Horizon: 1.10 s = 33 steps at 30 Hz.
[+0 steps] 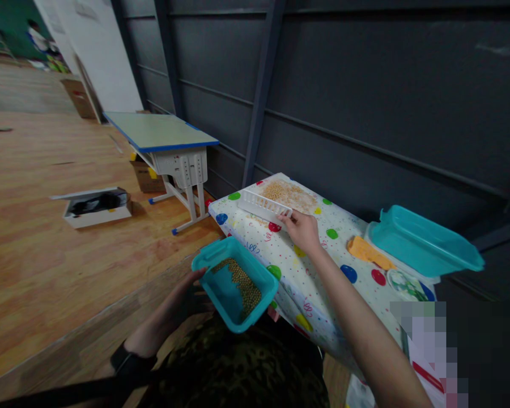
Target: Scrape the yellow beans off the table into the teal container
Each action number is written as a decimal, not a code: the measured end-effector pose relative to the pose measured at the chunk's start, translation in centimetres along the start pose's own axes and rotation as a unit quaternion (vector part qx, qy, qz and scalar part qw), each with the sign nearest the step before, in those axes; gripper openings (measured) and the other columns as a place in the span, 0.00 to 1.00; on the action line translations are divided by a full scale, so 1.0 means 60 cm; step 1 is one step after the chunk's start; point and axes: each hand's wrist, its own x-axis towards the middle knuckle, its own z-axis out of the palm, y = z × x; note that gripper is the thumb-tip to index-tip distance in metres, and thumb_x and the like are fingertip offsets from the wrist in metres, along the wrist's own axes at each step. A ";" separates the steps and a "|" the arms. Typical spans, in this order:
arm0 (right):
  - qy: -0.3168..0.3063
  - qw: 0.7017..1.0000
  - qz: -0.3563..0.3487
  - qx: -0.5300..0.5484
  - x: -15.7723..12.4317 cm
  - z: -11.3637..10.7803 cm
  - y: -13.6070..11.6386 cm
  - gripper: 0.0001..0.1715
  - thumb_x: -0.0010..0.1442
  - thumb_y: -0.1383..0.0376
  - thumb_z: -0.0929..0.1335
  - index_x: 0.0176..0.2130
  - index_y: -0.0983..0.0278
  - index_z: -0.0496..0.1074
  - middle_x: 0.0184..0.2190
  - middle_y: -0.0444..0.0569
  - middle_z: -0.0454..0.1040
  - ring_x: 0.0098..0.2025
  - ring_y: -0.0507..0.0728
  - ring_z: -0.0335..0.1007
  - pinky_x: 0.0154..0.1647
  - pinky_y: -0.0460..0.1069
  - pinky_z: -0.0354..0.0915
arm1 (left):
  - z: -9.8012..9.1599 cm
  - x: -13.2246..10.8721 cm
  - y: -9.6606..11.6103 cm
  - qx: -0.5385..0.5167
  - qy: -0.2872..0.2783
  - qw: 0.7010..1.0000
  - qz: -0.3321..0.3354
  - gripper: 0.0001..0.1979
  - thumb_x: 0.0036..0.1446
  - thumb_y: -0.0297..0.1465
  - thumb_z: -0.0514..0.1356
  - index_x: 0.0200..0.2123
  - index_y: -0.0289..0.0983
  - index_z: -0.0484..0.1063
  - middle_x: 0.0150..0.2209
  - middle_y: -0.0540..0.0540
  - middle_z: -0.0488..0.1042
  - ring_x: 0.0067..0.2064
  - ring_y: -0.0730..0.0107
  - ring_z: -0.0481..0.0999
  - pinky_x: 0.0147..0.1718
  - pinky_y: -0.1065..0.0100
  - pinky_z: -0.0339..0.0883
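My left hand [194, 296] grips a teal plastic basin [225, 300] by its left side, in front of my body at the table's near edge. Greenish-brown beans [249, 292] lie heaped along the basin's tilted right side. With closed fingers my right hand [302, 229] holds the right end of a long white plastic tray with slotted sides [259, 211]. That tray rests on or just over the tablecloth; which, I cannot tell. Behind it, pale yellow beans [276, 191] are spread in a loose patch, and a few small bits lie in front.
A balloon-print cloth covers the table [331, 272]. Toward its right stand a larger teal basin [429, 238], an orange cloth [368, 253] and a round lid-like item [406, 283]. A dark panel wall [365, 113] rises behind. Left are a desk [165, 133] and an open box [97, 209].
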 end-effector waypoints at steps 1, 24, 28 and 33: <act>0.004 1.000 0.004 -0.002 0.001 0.001 0.000 0.23 0.71 0.58 0.74 0.25 0.57 0.71 0.22 0.46 0.74 0.28 0.59 0.71 0.37 0.53 0.59 | 0.000 0.000 0.000 0.001 0.000 1.000 0.001 0.31 0.58 0.55 0.80 0.48 0.34 0.85 0.42 0.37 0.88 0.42 0.48 0.90 0.45 0.52 0.86; -0.029 0.997 -0.007 0.065 -0.019 -0.012 -0.001 0.24 0.69 0.51 0.74 0.25 0.57 0.72 0.19 0.41 0.69 0.25 0.56 0.66 0.32 0.51 0.57 | -0.003 0.007 -0.002 -0.009 0.003 1.000 -0.001 0.25 0.61 0.54 0.78 0.43 0.37 0.85 0.40 0.39 0.88 0.42 0.49 0.90 0.44 0.54 0.87; -0.008 0.998 -0.012 0.059 -0.014 -0.011 -0.001 0.26 0.70 0.50 0.73 0.24 0.57 0.70 0.19 0.43 0.69 0.25 0.56 0.66 0.32 0.51 0.57 | -0.004 0.009 -0.003 0.001 -0.004 1.000 0.001 0.26 0.62 0.55 0.78 0.42 0.37 0.85 0.42 0.37 0.88 0.40 0.51 0.89 0.43 0.55 0.87; -0.024 0.998 -0.023 0.053 -0.013 -0.010 -0.005 0.24 0.69 0.51 0.74 0.25 0.57 0.73 0.19 0.43 0.70 0.25 0.56 0.66 0.33 0.51 0.57 | 0.000 0.004 -0.002 -0.010 0.001 1.000 0.001 0.29 0.61 0.54 0.79 0.47 0.34 0.86 0.43 0.38 0.89 0.40 0.52 0.89 0.42 0.57 0.87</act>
